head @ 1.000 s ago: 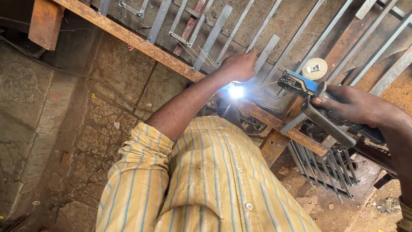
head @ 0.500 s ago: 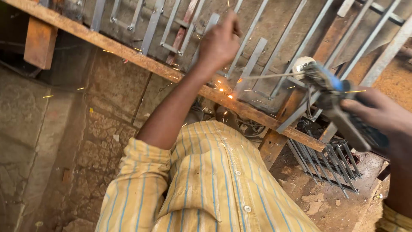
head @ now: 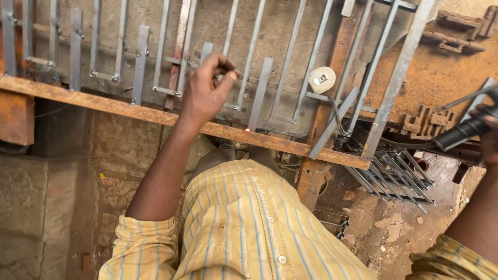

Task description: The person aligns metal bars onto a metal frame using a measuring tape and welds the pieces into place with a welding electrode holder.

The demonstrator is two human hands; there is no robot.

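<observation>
Fingers of my left hand (head: 205,93) pinch a flat steel bar (head: 206,52) standing on the rusty beam (head: 155,116). My right hand (head: 487,137), far right, grips a black tool handle (head: 461,132), a glowing weld spot (head: 250,129) between both hands.

Rusty beam (head: 129,110), tape roll (head: 321,79).

Grille bars (head: 249,57) lay across a beam (head: 129,111). Left hand (head: 205,91) sat on the bars mid-frame, above the beam. Tape roll (head: 321,79) lay right of it. Right hand (head: 487,137) held a tool (head: 461,132) at far right, above a smaller grate (head: 399,176).
</observation>
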